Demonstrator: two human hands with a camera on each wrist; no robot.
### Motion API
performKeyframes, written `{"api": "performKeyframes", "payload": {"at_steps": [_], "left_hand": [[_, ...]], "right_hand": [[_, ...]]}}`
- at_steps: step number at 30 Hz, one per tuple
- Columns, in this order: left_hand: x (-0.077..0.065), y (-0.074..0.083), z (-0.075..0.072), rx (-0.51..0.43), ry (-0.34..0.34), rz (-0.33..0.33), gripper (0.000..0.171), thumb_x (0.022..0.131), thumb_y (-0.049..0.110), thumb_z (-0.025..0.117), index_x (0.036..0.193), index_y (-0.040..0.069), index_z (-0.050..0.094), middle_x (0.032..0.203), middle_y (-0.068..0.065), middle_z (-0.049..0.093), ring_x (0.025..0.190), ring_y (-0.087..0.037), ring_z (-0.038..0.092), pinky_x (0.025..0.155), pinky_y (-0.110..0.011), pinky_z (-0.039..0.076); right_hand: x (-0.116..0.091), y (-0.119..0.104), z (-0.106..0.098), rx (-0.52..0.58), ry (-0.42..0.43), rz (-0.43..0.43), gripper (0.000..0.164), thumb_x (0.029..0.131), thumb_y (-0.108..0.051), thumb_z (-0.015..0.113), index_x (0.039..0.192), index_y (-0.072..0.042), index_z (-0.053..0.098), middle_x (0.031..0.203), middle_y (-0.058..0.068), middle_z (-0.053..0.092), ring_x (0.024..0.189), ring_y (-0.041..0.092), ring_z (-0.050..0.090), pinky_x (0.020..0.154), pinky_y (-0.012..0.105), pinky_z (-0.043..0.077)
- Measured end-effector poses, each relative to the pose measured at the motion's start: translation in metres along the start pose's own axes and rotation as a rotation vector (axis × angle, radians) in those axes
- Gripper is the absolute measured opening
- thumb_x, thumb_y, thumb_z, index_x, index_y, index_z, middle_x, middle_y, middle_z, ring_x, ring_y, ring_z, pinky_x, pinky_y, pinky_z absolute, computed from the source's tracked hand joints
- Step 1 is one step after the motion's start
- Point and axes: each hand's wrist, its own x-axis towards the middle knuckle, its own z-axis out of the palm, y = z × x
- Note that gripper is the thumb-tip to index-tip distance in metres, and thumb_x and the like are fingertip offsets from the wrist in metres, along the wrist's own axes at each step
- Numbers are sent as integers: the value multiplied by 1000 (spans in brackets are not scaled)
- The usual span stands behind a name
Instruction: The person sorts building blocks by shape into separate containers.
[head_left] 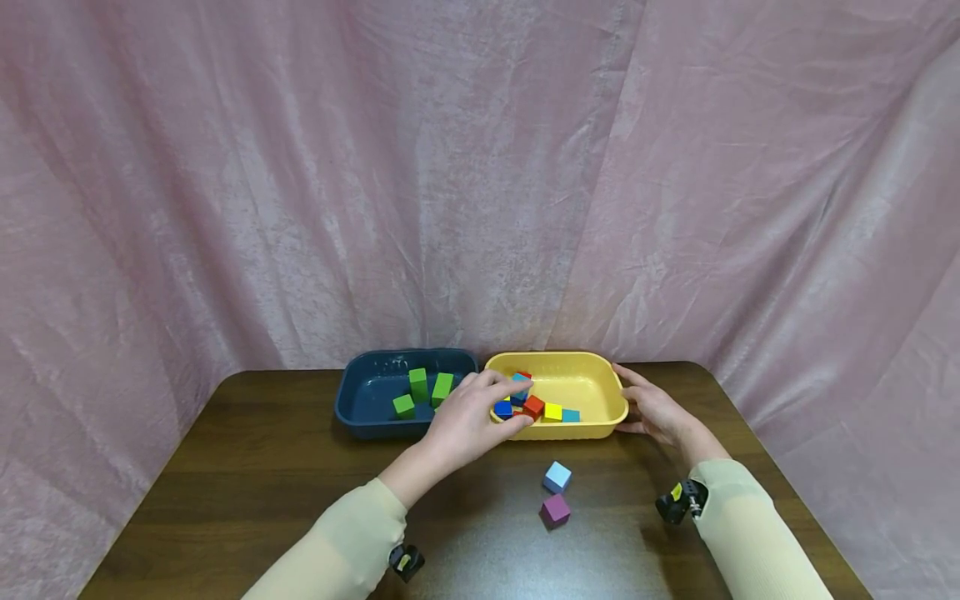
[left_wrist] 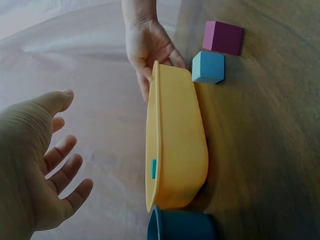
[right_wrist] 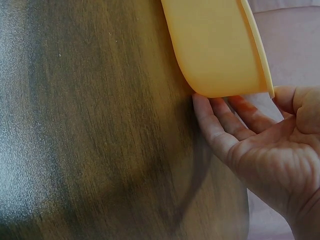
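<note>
My left hand (head_left: 467, 417) hovers over the left end of a yellow tray (head_left: 592, 387), its fingers loosely spread and holding nothing. The left wrist view shows a gap between that hand (left_wrist: 37, 165) and the tray (left_wrist: 180, 135). My right hand (head_left: 660, 412) touches the tray's right end. In the right wrist view its fingertips (right_wrist: 202, 107) rest against the outer wall, with the thumb by the rim. Inside the tray lie red (head_left: 533, 406), yellow (head_left: 552, 412) and blue (head_left: 502, 409) blocks, partly hidden by my left hand.
A dark blue tray (head_left: 360, 421) with several green blocks (head_left: 418, 385) stands left of the yellow one. On the wooden table (head_left: 300, 492), a light blue cube (head_left: 557, 477) and a purple cube (head_left: 555, 510) lie in front of the trays. A pink curtain (head_left: 480, 183) hangs behind.
</note>
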Motion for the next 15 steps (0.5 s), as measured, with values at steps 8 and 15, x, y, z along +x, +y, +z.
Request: {"api": "performKeyframes", "payload": {"at_steps": [8,15], "left_hand": [[-7,4,2,2,-30,-2,53,90,50,76,140,36,64,120,4,63,100,-14,51,74,-27,48],[-13,7,7,16,-40,19,52,89,50,78,138,37,66,109,8,61,96,-13,51,72,-27,46]], "right_hand": [[1,1,0,-6,7,-1,66,107,-10,34,166,-24,9,164,24,13,134,42,45,98,58,49],[1,2,0,3,4,-8,67,107,-9,35,166,-23,8,162,25,16,132,40,47,98,57,50]]}}
